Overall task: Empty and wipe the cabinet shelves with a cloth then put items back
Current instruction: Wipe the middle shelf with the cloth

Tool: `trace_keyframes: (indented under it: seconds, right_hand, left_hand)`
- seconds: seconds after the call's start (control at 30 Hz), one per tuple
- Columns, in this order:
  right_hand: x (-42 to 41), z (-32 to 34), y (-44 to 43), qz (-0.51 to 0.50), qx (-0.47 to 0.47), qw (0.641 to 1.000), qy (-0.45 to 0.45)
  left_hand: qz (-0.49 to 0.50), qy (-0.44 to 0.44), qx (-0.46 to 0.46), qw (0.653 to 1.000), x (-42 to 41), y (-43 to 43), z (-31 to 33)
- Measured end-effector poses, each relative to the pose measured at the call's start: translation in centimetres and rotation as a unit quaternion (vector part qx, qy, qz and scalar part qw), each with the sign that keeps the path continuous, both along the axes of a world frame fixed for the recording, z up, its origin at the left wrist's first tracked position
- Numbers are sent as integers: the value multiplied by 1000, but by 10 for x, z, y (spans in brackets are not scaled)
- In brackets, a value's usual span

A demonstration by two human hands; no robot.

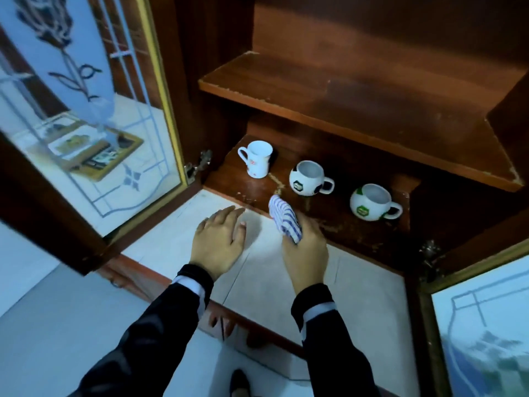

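Right hand gripping cloth, mugs beyond

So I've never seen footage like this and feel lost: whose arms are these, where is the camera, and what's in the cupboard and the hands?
No machine here: a person wears one camera on the head, looking down at their own arms in dark sleeves, facing an open wooden cabinet. The left hand rests flat, fingers straight, on the pale ledge in front. The right hand grips a striped cloth at the front edge of the lower shelf. On that shelf stand a tall white mug on the left, a football mug in the middle and a second football mug on the right.
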State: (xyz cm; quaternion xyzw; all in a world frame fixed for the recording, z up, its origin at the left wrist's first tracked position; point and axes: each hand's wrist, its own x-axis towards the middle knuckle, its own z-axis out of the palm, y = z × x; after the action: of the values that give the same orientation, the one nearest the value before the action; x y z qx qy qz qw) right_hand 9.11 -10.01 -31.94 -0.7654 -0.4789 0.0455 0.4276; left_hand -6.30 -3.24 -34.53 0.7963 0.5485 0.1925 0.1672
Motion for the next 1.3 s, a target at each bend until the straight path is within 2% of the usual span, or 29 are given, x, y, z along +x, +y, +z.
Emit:
trace_keyframes:
  seconds: [0.1, 0.3, 0.5, 0.8, 1.1, 1.3]
  right_hand:
    - [-28, -5, -11, 40, -53, 998, 15]
    - [-96, -8, -30, 132, -92, 987, -4]
    - [-178, -16, -65, 202, -146, 969, 4]
    - [-268, -18, -90, 277, -139, 951, 21]
    - [-349, -14, -41, 360, -143, 921, 32]
    - [-401, -13, 35, 355, -112, 928, 5]
  left_hand:
    - [22, -34, -41, 998, -31, -16, -8]
    - [86, -66, -85, 990, -114, -64, -11]
    - [161, -73, -88, 980, -204, -119, -18]
    - [245, -130, -85, 957, -299, -164, -23]
    - [296, -139, -80, 942, -372, -129, -32]
    - [302, -128, -86, 941, -413, -52, -30]
